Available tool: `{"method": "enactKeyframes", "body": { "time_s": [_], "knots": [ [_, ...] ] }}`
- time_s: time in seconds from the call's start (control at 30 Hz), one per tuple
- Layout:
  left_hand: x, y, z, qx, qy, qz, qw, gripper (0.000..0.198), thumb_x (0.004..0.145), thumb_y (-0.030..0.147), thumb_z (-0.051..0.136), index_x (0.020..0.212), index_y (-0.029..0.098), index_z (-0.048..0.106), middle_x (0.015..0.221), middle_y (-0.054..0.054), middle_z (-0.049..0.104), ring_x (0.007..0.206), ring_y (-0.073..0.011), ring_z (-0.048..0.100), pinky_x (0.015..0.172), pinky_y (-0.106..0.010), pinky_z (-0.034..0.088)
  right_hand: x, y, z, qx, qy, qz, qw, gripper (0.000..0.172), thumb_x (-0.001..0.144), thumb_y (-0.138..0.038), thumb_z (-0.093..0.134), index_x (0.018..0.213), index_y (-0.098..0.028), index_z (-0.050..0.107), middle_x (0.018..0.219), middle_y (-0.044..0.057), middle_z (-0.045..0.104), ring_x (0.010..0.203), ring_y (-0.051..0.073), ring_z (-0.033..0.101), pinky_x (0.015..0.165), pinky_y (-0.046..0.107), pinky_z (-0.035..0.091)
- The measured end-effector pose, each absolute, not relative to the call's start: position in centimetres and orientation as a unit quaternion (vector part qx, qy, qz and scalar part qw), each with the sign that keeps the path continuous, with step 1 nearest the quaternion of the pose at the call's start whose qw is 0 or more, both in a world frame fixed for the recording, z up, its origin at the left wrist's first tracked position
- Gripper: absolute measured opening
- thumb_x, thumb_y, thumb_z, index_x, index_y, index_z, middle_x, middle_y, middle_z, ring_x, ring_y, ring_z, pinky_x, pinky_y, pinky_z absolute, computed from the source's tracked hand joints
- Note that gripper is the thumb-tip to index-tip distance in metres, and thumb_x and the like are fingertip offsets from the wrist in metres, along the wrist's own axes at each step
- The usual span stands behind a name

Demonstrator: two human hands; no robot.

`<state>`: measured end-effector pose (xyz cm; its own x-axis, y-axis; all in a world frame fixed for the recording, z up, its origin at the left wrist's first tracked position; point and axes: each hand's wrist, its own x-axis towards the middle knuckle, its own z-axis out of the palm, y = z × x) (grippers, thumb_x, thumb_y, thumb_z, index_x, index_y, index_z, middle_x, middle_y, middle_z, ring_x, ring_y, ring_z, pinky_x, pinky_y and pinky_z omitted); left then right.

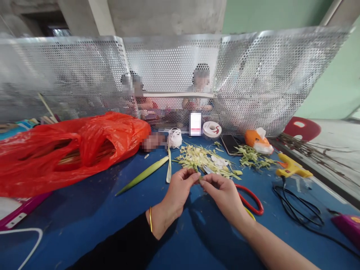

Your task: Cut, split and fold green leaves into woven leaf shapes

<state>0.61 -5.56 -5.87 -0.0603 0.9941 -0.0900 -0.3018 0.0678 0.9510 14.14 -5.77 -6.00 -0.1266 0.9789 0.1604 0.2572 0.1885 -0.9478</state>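
My left hand [179,190], with a gold bangle at its wrist, is closed in a pinch above the blue table. Facing it, my right hand [223,193] pinches too, and the fingertips nearly meet. Between them shows a small green plant piece [200,179], mostly hidden by the fingers. Just beyond lies a pile of pale green and yellowish plant scraps [194,154]. Scissors with red handles [259,208] lie partly under my right hand. Left of my hands rest a long green leaf [143,175] and a pale strip [169,168].
A red plastic bag [123,138] covers the left side. Behind the scraps stand white twine [174,138], a ribbon spool [212,129] and a phone [230,144]. On the right lies a yellow glue gun [294,167] with a black cord. A perforated silver screen [171,63] closes off the back; people sit beyond.
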Motion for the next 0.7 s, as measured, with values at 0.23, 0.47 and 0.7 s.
{"method": "enactKeyframes", "body": {
  "time_s": [0.23,0.47,0.7],
  "knots": [
    [0.65,-5.76,-5.69,0.381,0.446,0.558,0.587,0.023,0.06,0.031,0.08,0.065,0.016,0.064,0.065,0.003,0.058,0.065,-0.0115,0.052,0.071,-0.026,0.042,14.29,-5.67,-6.07,-0.49,-0.622,0.406,0.456,0.02,0.075,-0.035,0.064,0.067,-0.017,0.066,0.057,-0.002,0.057,0.053,0.013,0.045,0.051,0.024,0.036],
    [0.4,-5.74,-5.59,0.353,0.442,0.539,0.623,0.022,0.058,0.025,0.082,0.069,0.015,0.065,0.067,0.003,0.06,0.066,-0.0095,0.054,0.07,-0.023,0.042,14.47,-5.53,-6.35,-0.481,-0.607,0.433,0.461,0.017,0.076,-0.033,0.064,0.069,-0.017,0.064,0.058,-0.002,0.055,0.054,0.012,0.044,0.051,0.024,0.035],
    [0.27,-5.49,-5.92,0.33,0.432,0.509,0.667,0.028,0.055,0.029,0.085,0.071,0.015,0.066,0.07,0.001,0.063,0.063,-0.0091,0.055,0.07,-0.025,0.045,14.44,-5.55,-5.95,-0.474,-0.566,0.49,0.464,0.016,0.073,-0.032,0.066,0.068,-0.017,0.066,0.06,-0.001,0.059,0.058,0.013,0.048,0.053,0.025,0.035]
  ]
}}
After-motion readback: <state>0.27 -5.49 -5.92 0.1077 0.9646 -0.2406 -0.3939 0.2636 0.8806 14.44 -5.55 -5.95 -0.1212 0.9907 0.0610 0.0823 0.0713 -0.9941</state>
